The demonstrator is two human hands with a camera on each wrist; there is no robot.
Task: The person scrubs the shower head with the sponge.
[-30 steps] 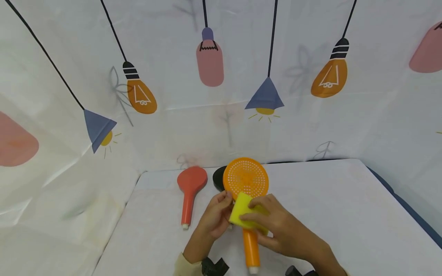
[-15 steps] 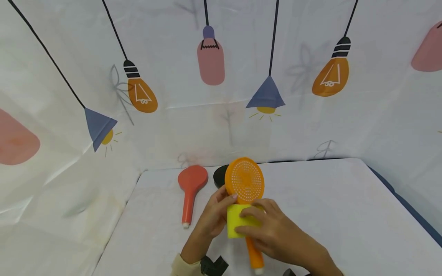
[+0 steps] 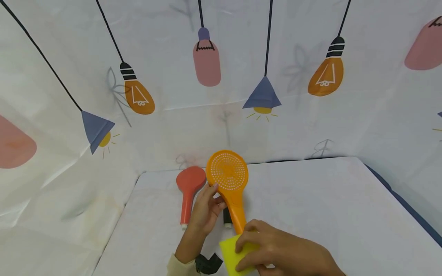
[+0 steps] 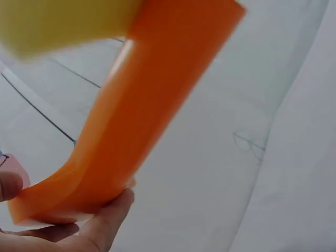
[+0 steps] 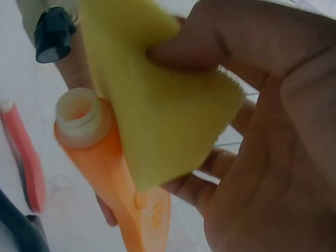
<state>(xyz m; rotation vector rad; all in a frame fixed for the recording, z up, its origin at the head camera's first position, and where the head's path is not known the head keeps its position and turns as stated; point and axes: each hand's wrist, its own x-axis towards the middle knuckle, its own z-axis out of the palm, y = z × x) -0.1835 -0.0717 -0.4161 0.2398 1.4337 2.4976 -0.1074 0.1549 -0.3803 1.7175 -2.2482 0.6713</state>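
Note:
An orange shower head (image 3: 236, 207) is held tilted above the table, its perforated round face toward the head camera. My left hand (image 3: 205, 211) grips it by the edge of that round head, thumb in front; in the left wrist view, fingers support its back. A yellow sponge (image 3: 232, 253) is pinched in my right hand (image 3: 276, 249) against the lower handle. In the right wrist view the sponge (image 5: 157, 100) bends beside the handle's pale threaded end (image 5: 79, 116), with the thumb pressing into it.
A red shower head (image 3: 188, 195) lies on the white table (image 3: 310, 207) left of my hands. Behind the orange one lies a black shower head, its handle (image 3: 227, 217) partly showing. A white sheet printed with lamps (image 3: 262, 92) hangs behind the table.
The sponge has moved from just below the shower head's round face down to the lower handle. My left hand has shifted left and tilted the shower head's top leftward.

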